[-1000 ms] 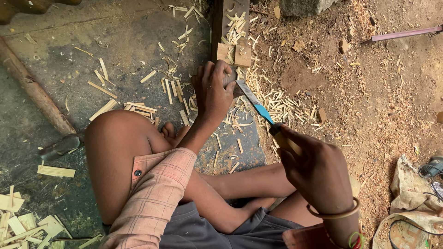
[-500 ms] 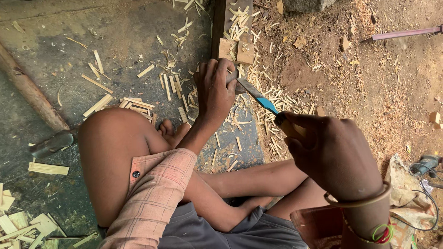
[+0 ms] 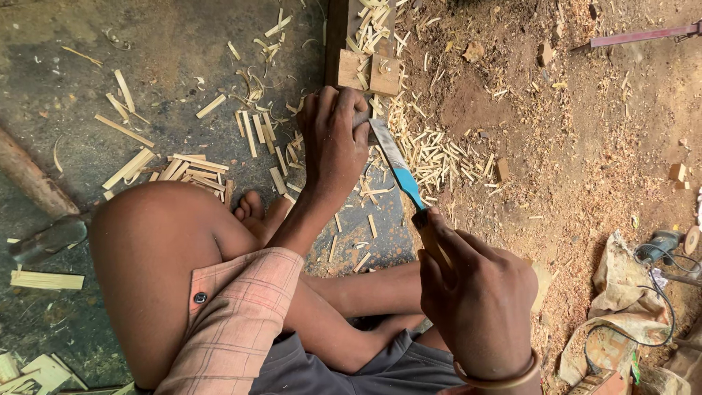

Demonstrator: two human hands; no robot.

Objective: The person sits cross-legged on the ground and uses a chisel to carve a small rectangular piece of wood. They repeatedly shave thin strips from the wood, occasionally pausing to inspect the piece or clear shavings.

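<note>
My right hand point(image 3: 479, 292) grips the wooden handle of a long knife point(image 3: 398, 168) with a steel blade and a blue band near the handle. The blade's tip reaches under my left hand point(image 3: 335, 143), which is closed over a small piece of wood on the ground. That piece is mostly hidden by my fingers. I sit cross-legged, my bare knee point(image 3: 146, 241) at the left and my foot point(image 3: 252, 208) just below the left hand. Thin split wooden sticks point(image 3: 431, 157) lie scattered to the right of the blade.
A wooden plank with small blocks point(image 3: 365, 69) lies beyond my left hand. Flat wood strips point(image 3: 194, 168) litter the dark floor at left, and a log point(image 3: 29, 179) lies at far left. A power tool with cable point(image 3: 658, 249) rests on cloth at right.
My right hand has drawn nearer to me and lower in view, still holding the knife. My left hand stays closed over the wood at the blade's tip.
</note>
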